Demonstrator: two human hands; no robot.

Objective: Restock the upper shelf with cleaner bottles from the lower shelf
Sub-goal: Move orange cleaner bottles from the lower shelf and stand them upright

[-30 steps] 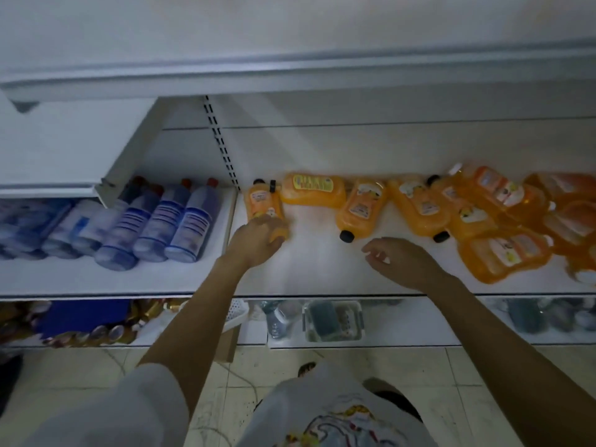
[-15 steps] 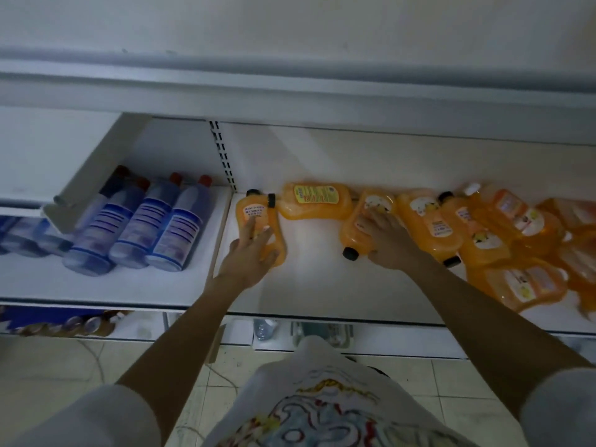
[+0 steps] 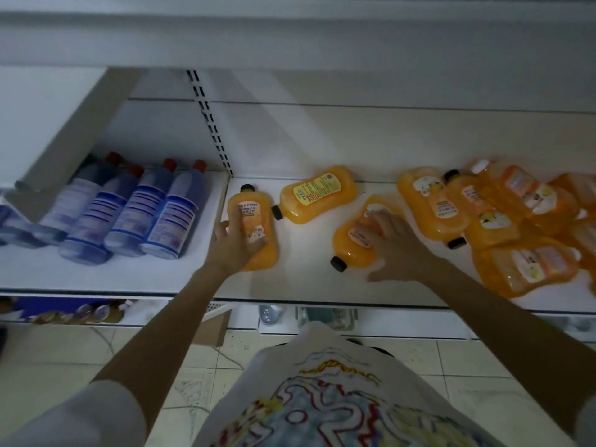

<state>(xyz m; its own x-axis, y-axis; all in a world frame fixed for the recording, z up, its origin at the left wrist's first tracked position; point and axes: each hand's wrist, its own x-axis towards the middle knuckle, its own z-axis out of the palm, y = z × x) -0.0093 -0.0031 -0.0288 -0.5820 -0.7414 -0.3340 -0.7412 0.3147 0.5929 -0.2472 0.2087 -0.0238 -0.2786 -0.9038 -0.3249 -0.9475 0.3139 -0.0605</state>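
Observation:
Several orange cleaner bottles lie flat on the white shelf [image 3: 309,285]. My left hand [image 3: 235,246] grips the leftmost orange bottle [image 3: 254,214], whose black cap points to the back wall. My right hand [image 3: 395,250] lies over a second orange bottle [image 3: 358,240] with its black cap toward the shelf's front edge; thumb and fingers wrap its sides. A third orange bottle [image 3: 317,195] lies crosswise behind, between my hands. More orange bottles [image 3: 503,221] are piled at the right. The upper shelf's edge [image 3: 290,37] runs across the top.
Blue-labelled bottles with red caps [image 3: 138,211] lie in a row on the left shelf section, past the slotted upright [image 3: 209,124]. A lower shelf [image 3: 322,317] with small items and a cardboard piece [image 3: 213,327] sit under the front edge. Tiled floor lies below.
My left hand has closed round the leftmost bottle. My right hand has pulled the second bottle nearer the front edge, and the view has tilted upward.

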